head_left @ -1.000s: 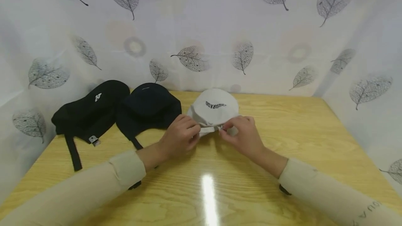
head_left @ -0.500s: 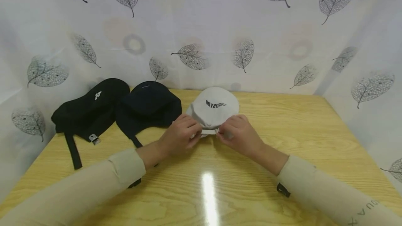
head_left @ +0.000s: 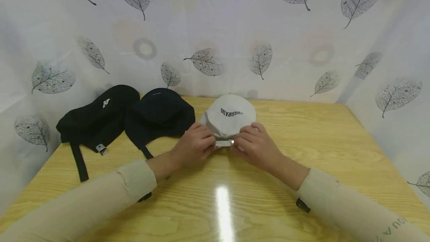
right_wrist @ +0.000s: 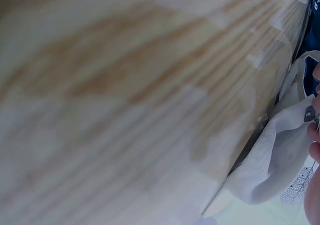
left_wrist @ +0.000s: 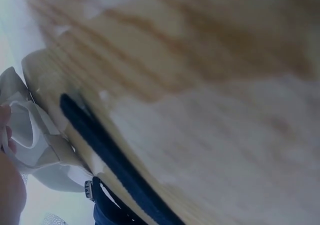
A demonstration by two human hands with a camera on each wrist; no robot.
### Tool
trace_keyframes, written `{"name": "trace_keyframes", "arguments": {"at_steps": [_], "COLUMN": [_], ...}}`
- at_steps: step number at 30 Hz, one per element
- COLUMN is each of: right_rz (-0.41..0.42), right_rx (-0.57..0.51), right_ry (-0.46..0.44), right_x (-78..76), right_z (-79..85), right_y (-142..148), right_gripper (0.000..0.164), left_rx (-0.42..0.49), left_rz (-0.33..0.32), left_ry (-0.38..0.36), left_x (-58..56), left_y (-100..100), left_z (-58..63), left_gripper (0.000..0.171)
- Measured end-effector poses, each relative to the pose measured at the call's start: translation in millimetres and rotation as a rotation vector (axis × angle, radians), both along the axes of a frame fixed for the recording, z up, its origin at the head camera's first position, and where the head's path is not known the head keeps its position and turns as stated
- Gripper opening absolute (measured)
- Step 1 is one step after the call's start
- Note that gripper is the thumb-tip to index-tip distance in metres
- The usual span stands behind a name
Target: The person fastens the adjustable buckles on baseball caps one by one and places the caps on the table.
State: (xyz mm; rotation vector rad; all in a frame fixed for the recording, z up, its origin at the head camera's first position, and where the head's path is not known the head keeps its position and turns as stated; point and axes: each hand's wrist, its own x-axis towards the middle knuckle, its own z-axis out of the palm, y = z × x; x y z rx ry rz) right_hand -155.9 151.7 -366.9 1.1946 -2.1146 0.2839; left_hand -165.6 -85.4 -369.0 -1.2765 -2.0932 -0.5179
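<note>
A light grey baseball cap (head_left: 231,111) with dark COLORADO lettering lies on the table, its back strap (head_left: 223,143) toward me. My left hand (head_left: 195,142) pinches the left part of that strap, fingers curled at the cap's edge. At the strap's other end, my right hand (head_left: 256,145) grips near a small metal buckle (right_wrist: 309,114), which shows between the fingers in the right wrist view. A short stretch of strap spans the gap between both hands. The left wrist view catches the cap's underside (left_wrist: 50,157) with the strap forming a loop.
Left of the grey cap lie a navy cap (head_left: 159,111) and a black cap (head_left: 97,117), side by side. The black cap's loose strap (head_left: 78,163) trails forward, beside its metal buckle (head_left: 101,148). A leaf-patterned curtain (head_left: 231,29) stands behind the wooden table (head_left: 188,204).
My right hand has turned and closed its fingers over the buckle end, which was pinched openly before. The strap between the hands now lies straighter and flatter. The left hand has hardly moved.
</note>
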Motion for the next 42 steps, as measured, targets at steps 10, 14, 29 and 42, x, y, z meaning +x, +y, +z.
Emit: {"name": "trace_keyframes", "arguments": {"at_steps": [10, 14, 29, 42], "right_rz": [0.016, 0.011, 0.052, 0.061], "right_rx": [-0.022, -0.027, -0.045, -0.040], "right_ry": [-0.004, -0.014, 0.005, 0.000], "right_x": [-3.0, 1.3, -1.4, -1.0], "right_z": [-1.1, -2.7, 0.2, -2.4], "right_y": [0, -1, 1, -2], "right_gripper": [0.011, 0.012, 0.016, 0.015], "left_rx": [-0.003, 0.005, -0.025, -0.018], "left_rz": [0.007, 0.009, 0.011, 0.005], "left_ry": [0.002, -0.001, -0.064, -0.028], "left_x": [-2.6, 1.0, -1.3, -0.8], "left_y": [0, 0, 0, -1], "left_z": [-2.3, -6.0, -4.3, -6.4], "left_gripper": [0.016, 0.016, 0.011, 0.012]}}
